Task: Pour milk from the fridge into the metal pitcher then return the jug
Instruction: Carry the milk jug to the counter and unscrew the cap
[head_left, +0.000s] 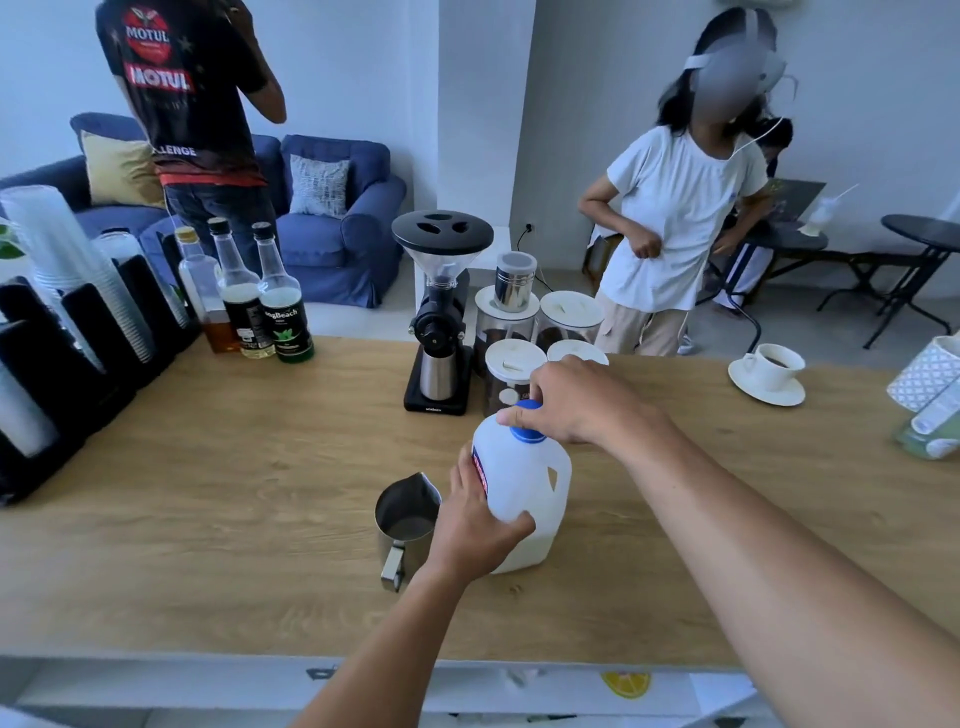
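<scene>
A white plastic milk jug (524, 483) stands upright on the wooden counter (234, 493), a little milk showing at its bottom. My left hand (475, 525) wraps around the jug's left side. My right hand (571, 402) grips the blue cap (527, 423) on top of the jug with its fingertips. The metal pitcher (405, 519) stands just left of the jug, touching my left hand, its handle pointing toward me and its spout away. I cannot tell what is inside the pitcher.
A coffee grinder (439, 312) and lidded jars (514, 364) stand behind the jug. Syrup bottles (249, 296) and cup stacks (67, 291) line the left. A cup on a saucer (769, 371) sits at the right. Two people stand beyond the counter.
</scene>
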